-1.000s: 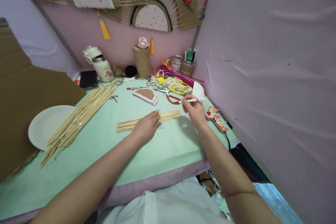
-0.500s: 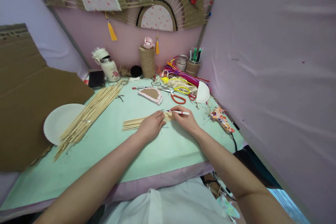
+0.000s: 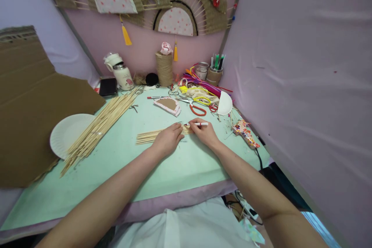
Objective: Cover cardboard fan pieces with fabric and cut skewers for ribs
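My left hand [image 3: 167,138] lies flat across a row of thin bamboo skewers [image 3: 145,137], pressing them to the table. Under its fingers, partly hidden, a small clear strip shows at both edges; its kind I cannot make out. A white marker pen with a red band [image 3: 202,124] is pinched in my right hand [image 3: 205,133]. Its dark tip points left and meets the skewers right beside my left fingertips. Beyond the hands lies a half-round cardboard piece with a pink fabric edge [image 3: 168,104].
A larger skewer bundle [image 3: 101,126] rests over a paper plate [image 3: 62,133] beside brown cardboard [image 3: 40,100]. Orange-and-yellow scissors [image 3: 197,109] and a patterned glue gun [image 3: 244,133] lie to the right. Twine [image 3: 164,70] and a white bottle [image 3: 123,77] stand behind.
My right hand has come down and left from above the table, bringing the marker's tip to the skewers. The left hand keeps its place on them. The view has shifted slightly left.
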`<action>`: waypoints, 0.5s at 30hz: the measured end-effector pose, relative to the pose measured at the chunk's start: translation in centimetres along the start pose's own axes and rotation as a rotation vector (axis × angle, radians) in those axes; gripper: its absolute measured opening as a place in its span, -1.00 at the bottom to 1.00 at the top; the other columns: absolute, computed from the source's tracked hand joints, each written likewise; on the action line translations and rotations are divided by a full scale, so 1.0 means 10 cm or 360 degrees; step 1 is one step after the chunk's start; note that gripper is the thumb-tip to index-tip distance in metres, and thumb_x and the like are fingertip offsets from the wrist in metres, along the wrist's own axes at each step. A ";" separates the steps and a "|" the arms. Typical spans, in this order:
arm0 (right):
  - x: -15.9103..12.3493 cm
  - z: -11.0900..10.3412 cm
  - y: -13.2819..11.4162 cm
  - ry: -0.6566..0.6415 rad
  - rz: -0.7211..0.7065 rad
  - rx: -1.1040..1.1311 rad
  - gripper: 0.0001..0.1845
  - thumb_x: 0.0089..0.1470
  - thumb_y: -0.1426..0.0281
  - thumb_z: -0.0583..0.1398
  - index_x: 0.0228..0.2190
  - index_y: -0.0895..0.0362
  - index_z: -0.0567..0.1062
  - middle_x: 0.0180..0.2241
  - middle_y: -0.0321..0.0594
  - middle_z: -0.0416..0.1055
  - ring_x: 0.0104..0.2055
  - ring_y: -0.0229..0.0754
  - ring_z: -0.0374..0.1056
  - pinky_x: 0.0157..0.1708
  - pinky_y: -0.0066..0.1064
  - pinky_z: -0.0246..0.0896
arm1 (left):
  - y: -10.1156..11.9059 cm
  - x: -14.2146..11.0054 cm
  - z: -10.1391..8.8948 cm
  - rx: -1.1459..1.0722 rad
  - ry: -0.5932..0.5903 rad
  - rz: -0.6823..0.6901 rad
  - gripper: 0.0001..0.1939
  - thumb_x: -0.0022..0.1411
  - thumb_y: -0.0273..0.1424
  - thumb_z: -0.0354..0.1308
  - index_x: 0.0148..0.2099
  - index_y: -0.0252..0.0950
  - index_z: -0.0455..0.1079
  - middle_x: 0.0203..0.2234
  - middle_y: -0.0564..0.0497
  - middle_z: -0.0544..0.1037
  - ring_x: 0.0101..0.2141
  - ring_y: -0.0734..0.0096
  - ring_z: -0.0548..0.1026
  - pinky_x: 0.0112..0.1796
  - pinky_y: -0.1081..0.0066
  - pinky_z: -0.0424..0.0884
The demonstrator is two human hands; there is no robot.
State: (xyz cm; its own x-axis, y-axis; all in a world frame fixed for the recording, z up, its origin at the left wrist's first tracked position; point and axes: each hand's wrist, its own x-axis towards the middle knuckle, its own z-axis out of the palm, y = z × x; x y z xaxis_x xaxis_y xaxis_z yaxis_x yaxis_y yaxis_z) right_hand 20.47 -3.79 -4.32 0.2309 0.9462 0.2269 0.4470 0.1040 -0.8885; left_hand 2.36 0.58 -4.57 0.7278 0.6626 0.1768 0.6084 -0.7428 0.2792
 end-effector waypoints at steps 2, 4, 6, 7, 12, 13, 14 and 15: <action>0.00 0.00 0.00 -0.0006 0.0001 -0.0009 -0.76 0.03 0.26 0.13 -0.42 0.13 0.53 -0.47 -0.25 0.51 -0.44 -0.22 0.36 -0.39 -0.43 0.22 | 0.00 0.00 0.01 -0.0008 0.0004 0.0001 -0.63 0.33 -0.30 -0.08 0.06 -0.32 0.38 0.13 -0.12 0.38 0.16 0.26 0.29 0.14 0.28 0.22; 0.00 0.00 0.01 -0.0001 -0.0002 -0.0004 -0.76 0.03 0.25 0.13 -0.41 0.13 0.53 -0.46 -0.25 0.51 -0.43 -0.22 0.37 -0.38 -0.43 0.23 | -0.01 0.00 0.01 -0.0014 0.0011 0.0006 -0.64 0.33 -0.30 -0.08 0.06 -0.30 0.39 0.13 -0.11 0.39 0.16 0.27 0.29 0.15 0.28 0.22; 0.00 0.00 0.01 -0.0002 -0.0005 0.0001 -0.76 0.04 0.25 0.13 -0.41 0.13 0.53 -0.46 -0.24 0.51 -0.43 -0.22 0.37 -0.38 -0.43 0.23 | 0.00 0.00 0.01 -0.0013 0.0007 0.0012 -0.63 0.33 -0.30 -0.09 0.06 -0.30 0.38 0.13 -0.10 0.39 0.16 0.28 0.29 0.15 0.28 0.22; 0.00 0.00 0.01 -0.0007 -0.0006 0.0002 -0.75 0.04 0.24 0.13 -0.41 0.13 0.53 -0.46 -0.25 0.51 -0.44 -0.22 0.37 -0.39 -0.43 0.22 | 0.00 0.00 0.00 -0.0009 0.0002 0.0009 -0.63 0.33 -0.30 -0.09 0.06 -0.30 0.38 0.13 -0.10 0.39 0.16 0.27 0.29 0.15 0.29 0.22; 0.00 0.01 0.02 -0.0035 -0.0005 0.0023 -0.75 0.04 0.25 0.13 -0.40 0.14 0.53 -0.47 -0.24 0.50 -0.45 -0.23 0.35 -0.40 -0.45 0.22 | 0.02 0.00 -0.02 0.0010 -0.0015 0.0000 -0.62 0.34 -0.31 -0.10 0.07 -0.33 0.38 0.14 -0.12 0.37 0.16 0.26 0.29 0.15 0.28 0.21; 0.00 0.01 0.02 -0.0039 -0.0002 0.0030 -0.75 0.04 0.25 0.13 -0.40 0.14 0.52 -0.47 -0.24 0.50 -0.45 -0.23 0.35 -0.41 -0.45 0.22 | 0.02 0.00 -0.02 0.0011 -0.0015 0.0002 -0.62 0.34 -0.31 -0.10 0.07 -0.33 0.38 0.14 -0.12 0.37 0.17 0.26 0.29 0.15 0.28 0.21; 0.01 0.01 0.03 -0.0043 0.0001 0.0034 -0.75 0.04 0.24 0.13 -0.40 0.14 0.52 -0.47 -0.24 0.50 -0.45 -0.23 0.35 -0.41 -0.45 0.22 | 0.02 0.00 -0.03 0.0013 -0.0015 0.0001 -0.62 0.34 -0.30 -0.10 0.07 -0.33 0.38 0.14 -0.12 0.37 0.17 0.26 0.29 0.15 0.28 0.21; 0.01 0.01 0.03 -0.0046 0.0001 0.0034 -0.75 0.04 0.24 0.13 -0.40 0.14 0.52 -0.47 -0.24 0.50 -0.45 -0.23 0.35 -0.41 -0.45 0.21 | 0.02 0.00 -0.03 0.0017 -0.0017 -0.0001 -0.61 0.34 -0.30 -0.11 0.07 -0.33 0.38 0.14 -0.12 0.37 0.17 0.26 0.28 0.15 0.28 0.21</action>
State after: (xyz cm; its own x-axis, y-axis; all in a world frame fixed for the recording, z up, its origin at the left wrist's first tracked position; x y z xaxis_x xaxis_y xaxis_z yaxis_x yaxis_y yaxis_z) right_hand 20.52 -3.67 -4.63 0.2059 0.9546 0.2152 0.4282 0.1099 -0.8970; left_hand 2.42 0.45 -4.25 0.7307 0.6621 0.1664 0.6124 -0.7434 0.2691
